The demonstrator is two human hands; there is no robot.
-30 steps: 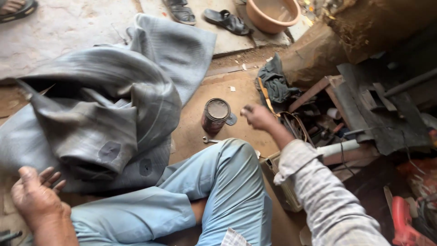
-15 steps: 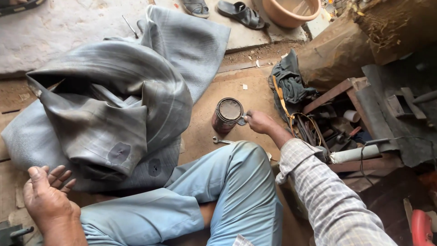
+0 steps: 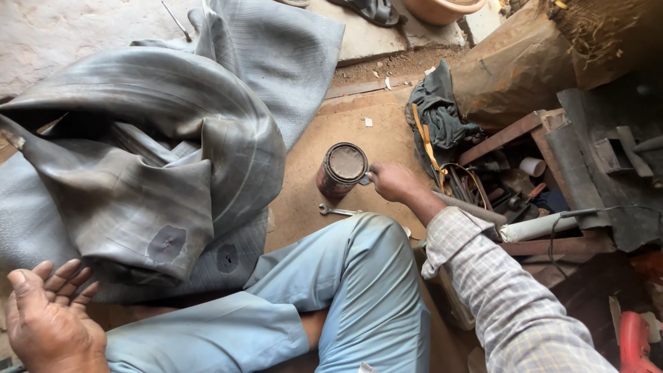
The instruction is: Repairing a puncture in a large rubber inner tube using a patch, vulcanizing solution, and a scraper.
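View from my head, looking down at the workshop floor [image 3: 324, 152] where I sit. A large, slack grey rubber inner tube [image 3: 159, 159] lies folded in a heap over the left half of the floor, with two dark round patches on its near fold; its upper flap spreads toward the far edge, where a thin metal rod [image 3: 177, 21] lies on pale concrete. On the brown board at the centre stands a small rusty cylindrical tin can [image 3: 341, 170], upright, its dusty lid on. A small steel spanner [image 3: 336, 210] lies flat just beside the can on its near side, between the can and my bent knee in light blue trousers [image 3: 366, 276], which crosses the near edge. To the right of the can a dark green rag [image 3: 438, 114] with an orange strap is bunched against a wooden frame holding tangled tools, a white tube [image 3: 539, 226] and dark metal parts; a red tool handle [image 3: 632, 342] shows in the near right corner.

My right hand [image 3: 390, 181], arm in a checked sleeve reaching forward over the knee, is curled loosely with its fingertips touching the can's right side; whether it truly grips, I cannot tell. My left hand [image 3: 48, 318] rests at the near left corner, palm up, fingers spread, holding nothing, just beside the tube's near edge.
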